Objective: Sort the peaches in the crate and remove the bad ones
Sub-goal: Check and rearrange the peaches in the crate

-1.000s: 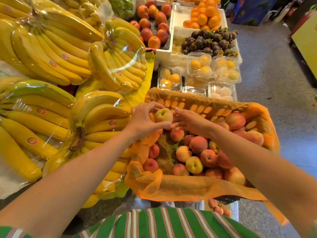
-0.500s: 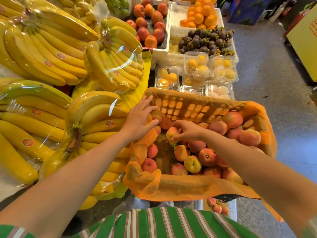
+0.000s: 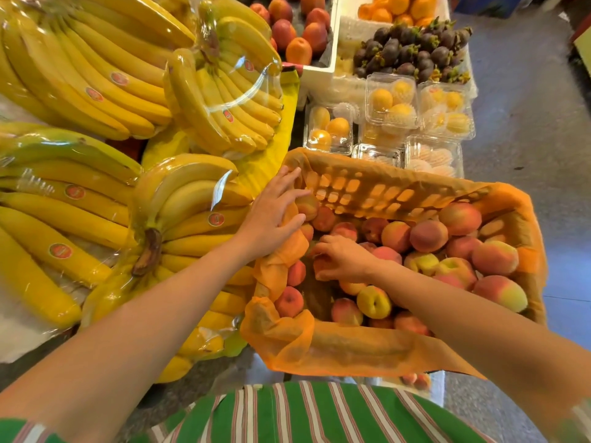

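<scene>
A crate [image 3: 367, 190] lined with orange paper stands in front of me, holding several red and yellow peaches [image 3: 428, 235]. My left hand [image 3: 275, 209] lies with spread fingers on the crate's far left corner, over the paper liner and touching a peach [image 3: 308, 204] there. My right hand [image 3: 342, 259] is down among the fruit on the crate's left side, its fingers curled over a reddish peach [image 3: 319, 262] that is mostly hidden beneath them. A yellow peach [image 3: 374, 302] lies just below my right wrist.
Bagged banana bunches [image 3: 192, 199] press against the crate's left side. Behind it stand clear clamshell boxes [image 3: 391, 102] of yellow fruit, a white box [image 3: 323, 70] of nectarines and a pile of mangosteens [image 3: 412, 51]. Grey floor [image 3: 527, 123] runs along the right.
A peach held up between both hands a second ago is down in the crate. My left hand moved to the far left corner; my right hand dropped among the peaches.
</scene>
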A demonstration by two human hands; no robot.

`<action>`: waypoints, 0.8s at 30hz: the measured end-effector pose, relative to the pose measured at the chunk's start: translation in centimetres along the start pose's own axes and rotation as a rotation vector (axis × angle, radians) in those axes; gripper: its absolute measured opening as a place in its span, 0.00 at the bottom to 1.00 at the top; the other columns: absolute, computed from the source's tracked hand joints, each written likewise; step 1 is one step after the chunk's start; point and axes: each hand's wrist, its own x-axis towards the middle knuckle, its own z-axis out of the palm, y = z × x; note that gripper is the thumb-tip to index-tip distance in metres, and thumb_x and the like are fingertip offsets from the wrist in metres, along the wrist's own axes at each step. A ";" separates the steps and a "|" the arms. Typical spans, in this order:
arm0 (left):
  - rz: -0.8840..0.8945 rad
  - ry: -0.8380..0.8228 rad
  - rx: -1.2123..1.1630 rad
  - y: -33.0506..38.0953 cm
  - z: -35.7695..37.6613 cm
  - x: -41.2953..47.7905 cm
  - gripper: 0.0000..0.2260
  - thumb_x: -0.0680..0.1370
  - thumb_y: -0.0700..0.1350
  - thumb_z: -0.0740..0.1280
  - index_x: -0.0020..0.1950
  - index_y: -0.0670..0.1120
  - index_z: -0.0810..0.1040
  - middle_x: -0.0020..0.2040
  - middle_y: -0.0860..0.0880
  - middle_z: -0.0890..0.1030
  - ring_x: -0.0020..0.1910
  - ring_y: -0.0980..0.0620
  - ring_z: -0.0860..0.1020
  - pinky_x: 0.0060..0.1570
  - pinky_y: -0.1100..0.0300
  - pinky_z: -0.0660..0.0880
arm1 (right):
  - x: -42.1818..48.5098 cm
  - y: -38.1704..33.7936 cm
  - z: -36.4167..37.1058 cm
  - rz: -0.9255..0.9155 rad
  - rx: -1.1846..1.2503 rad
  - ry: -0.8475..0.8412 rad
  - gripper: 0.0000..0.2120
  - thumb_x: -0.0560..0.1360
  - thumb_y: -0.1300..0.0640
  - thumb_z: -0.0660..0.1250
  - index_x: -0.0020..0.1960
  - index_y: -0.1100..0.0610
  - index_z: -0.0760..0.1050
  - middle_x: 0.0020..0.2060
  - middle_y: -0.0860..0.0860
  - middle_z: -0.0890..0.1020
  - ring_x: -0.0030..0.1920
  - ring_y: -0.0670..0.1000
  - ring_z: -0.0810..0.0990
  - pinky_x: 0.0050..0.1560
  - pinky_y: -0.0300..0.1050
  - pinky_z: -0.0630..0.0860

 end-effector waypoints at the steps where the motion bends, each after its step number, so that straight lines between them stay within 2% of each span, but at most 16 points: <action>1: -0.001 0.003 -0.011 0.0 0.0 0.0 0.20 0.76 0.52 0.61 0.68 0.50 0.72 0.78 0.51 0.58 0.78 0.53 0.48 0.75 0.47 0.53 | -0.2 -0.8 -0.2 -0.017 0.096 0.024 0.19 0.73 0.47 0.71 0.59 0.58 0.77 0.51 0.54 0.79 0.51 0.52 0.77 0.46 0.41 0.68; 2: 0.000 0.007 -0.017 0.0 0.1 0.0 0.20 0.77 0.52 0.61 0.68 0.50 0.73 0.78 0.51 0.58 0.78 0.54 0.48 0.75 0.48 0.52 | -0.3 -1.5 0.0 -0.012 0.196 0.015 0.18 0.74 0.46 0.71 0.54 0.59 0.79 0.48 0.53 0.82 0.48 0.52 0.79 0.44 0.42 0.71; 4: 0.001 0.014 -0.025 0.0 0.1 0.0 0.20 0.77 0.51 0.61 0.68 0.50 0.73 0.78 0.51 0.58 0.78 0.54 0.48 0.75 0.50 0.52 | -0.2 -2.8 0.9 0.084 0.308 -0.088 0.21 0.73 0.42 0.70 0.48 0.62 0.81 0.43 0.55 0.85 0.43 0.54 0.82 0.43 0.50 0.77; 7: 0.005 0.019 -0.037 -0.1 0.2 0.0 0.19 0.77 0.50 0.62 0.67 0.50 0.74 0.78 0.51 0.58 0.78 0.53 0.48 0.74 0.52 0.50 | 0.7 -4.1 3.1 0.231 0.276 -0.294 0.30 0.72 0.36 0.67 0.39 0.66 0.76 0.34 0.58 0.81 0.38 0.60 0.78 0.39 0.54 0.74; 9: 0.007 0.022 -0.037 -0.1 0.2 0.0 0.18 0.77 0.50 0.62 0.67 0.50 0.74 0.78 0.51 0.58 0.78 0.53 0.48 0.74 0.54 0.49 | 1.2 -4.8 4.1 0.256 0.199 -0.354 0.29 0.72 0.34 0.65 0.33 0.61 0.72 0.32 0.56 0.77 0.37 0.58 0.76 0.41 0.53 0.74; 11: 0.001 0.026 -0.035 -0.1 0.3 -0.1 0.18 0.78 0.49 0.62 0.67 0.50 0.74 0.78 0.51 0.58 0.78 0.54 0.48 0.73 0.55 0.49 | 1.5 -5.3 4.6 0.284 0.168 -0.330 0.26 0.72 0.34 0.65 0.30 0.56 0.69 0.32 0.54 0.76 0.38 0.56 0.75 0.41 0.51 0.72; 15: -0.004 0.031 -0.047 -0.1 0.3 -0.1 0.17 0.78 0.49 0.62 0.66 0.50 0.74 0.78 0.51 0.58 0.78 0.54 0.48 0.73 0.58 0.48 | 2.1 -5.4 5.2 0.342 0.147 -0.307 0.27 0.71 0.32 0.66 0.31 0.56 0.68 0.33 0.54 0.76 0.37 0.56 0.75 0.37 0.49 0.69; 18: -0.004 0.031 -0.057 -0.1 0.3 -0.1 0.17 0.78 0.48 0.62 0.66 0.50 0.75 0.78 0.51 0.58 0.78 0.54 0.48 0.73 0.57 0.48 | 2.1 -5.5 5.3 0.351 0.154 -0.295 0.28 0.68 0.31 0.67 0.34 0.57 0.72 0.33 0.53 0.77 0.36 0.55 0.76 0.36 0.48 0.69; 21: 0.002 0.022 -0.064 -0.2 0.2 -0.1 0.17 0.77 0.48 0.62 0.66 0.49 0.75 0.78 0.50 0.59 0.78 0.54 0.48 0.73 0.59 0.48 | 1.9 -5.1 5.2 0.331 0.241 -0.301 0.26 0.68 0.35 0.70 0.38 0.61 0.78 0.35 0.56 0.81 0.40 0.58 0.79 0.38 0.51 0.72; 24: 0.007 0.014 -0.058 -0.2 0.1 -0.1 0.17 0.77 0.48 0.62 0.66 0.49 0.75 0.78 0.51 0.58 0.78 0.54 0.47 0.73 0.58 0.47 | 1.1 -4.4 3.6 0.290 0.408 -0.357 0.33 0.63 0.31 0.71 0.45 0.63 0.79 0.38 0.57 0.81 0.43 0.59 0.80 0.42 0.56 0.75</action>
